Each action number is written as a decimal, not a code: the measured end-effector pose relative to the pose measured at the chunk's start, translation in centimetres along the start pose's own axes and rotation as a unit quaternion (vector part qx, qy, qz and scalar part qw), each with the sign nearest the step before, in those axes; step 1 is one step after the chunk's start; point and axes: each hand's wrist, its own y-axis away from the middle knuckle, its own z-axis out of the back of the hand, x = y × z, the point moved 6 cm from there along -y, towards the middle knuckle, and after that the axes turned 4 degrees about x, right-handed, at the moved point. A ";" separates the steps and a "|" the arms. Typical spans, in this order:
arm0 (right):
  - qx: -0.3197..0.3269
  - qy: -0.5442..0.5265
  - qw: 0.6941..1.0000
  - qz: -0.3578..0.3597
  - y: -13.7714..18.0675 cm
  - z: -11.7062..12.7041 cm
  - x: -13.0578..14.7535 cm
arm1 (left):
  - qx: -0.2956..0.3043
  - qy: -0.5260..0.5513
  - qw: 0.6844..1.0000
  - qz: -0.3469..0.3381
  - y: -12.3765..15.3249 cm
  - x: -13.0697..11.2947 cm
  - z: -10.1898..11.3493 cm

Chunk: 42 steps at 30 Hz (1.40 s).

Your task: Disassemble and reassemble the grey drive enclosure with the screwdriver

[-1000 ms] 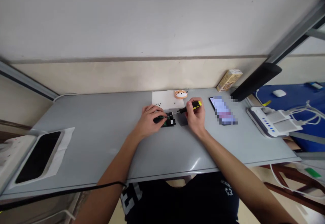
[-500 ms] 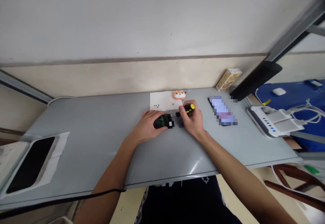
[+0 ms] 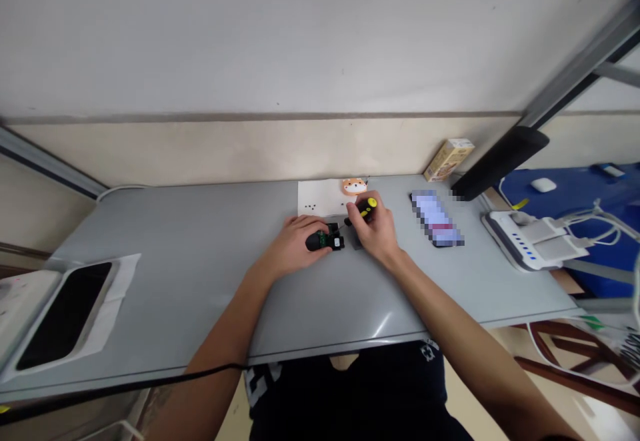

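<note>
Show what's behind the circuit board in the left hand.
White paper with small black screws and an orange dog-face figurine; the right hand hides the paper's near right corner.

Grey desk [image 3: 150,228] against cream wall [image 3: 210,151]

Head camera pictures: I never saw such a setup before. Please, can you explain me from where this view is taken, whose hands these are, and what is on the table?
There is no machine here, only a person's two bare hands. The view comes from a camera worn on the person's head, looking forward and down, so the arms enter from below. The left hand holds a small black device with a green circuit board. The right hand holds a screwdriver with a black and yellow handle, close above the device. The grey table also carries a white paper with tiny black dots, perhaps screws, an orange animal-face figure and a phone with a blurred screen.
</note>
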 end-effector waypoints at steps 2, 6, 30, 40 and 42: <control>0.035 0.024 0.999 0.012 -0.9 -0.5 0.7 | 0.005 -0.006 1.000 -0.002 -0.1 0.1 0.0; 0.102 0.043 0.993 0.048 -2.6 -1.7 2.3 | 0.036 -0.017 0.999 -0.012 -0.7 0.1 0.1; -0.127 0.028 0.987 0.093 -1.1 1.9 1.4 | 0.041 0.018 0.998 -0.046 -0.7 0.7 -0.2; -0.145 -0.001 0.986 0.080 -1.1 1.8 0.9 | 0.020 0.004 0.999 -0.033 -0.4 0.6 -0.5; -0.146 -0.007 0.986 0.075 -1.1 1.7 0.8 | 0.021 0.003 0.999 -0.034 -0.4 0.6 -0.5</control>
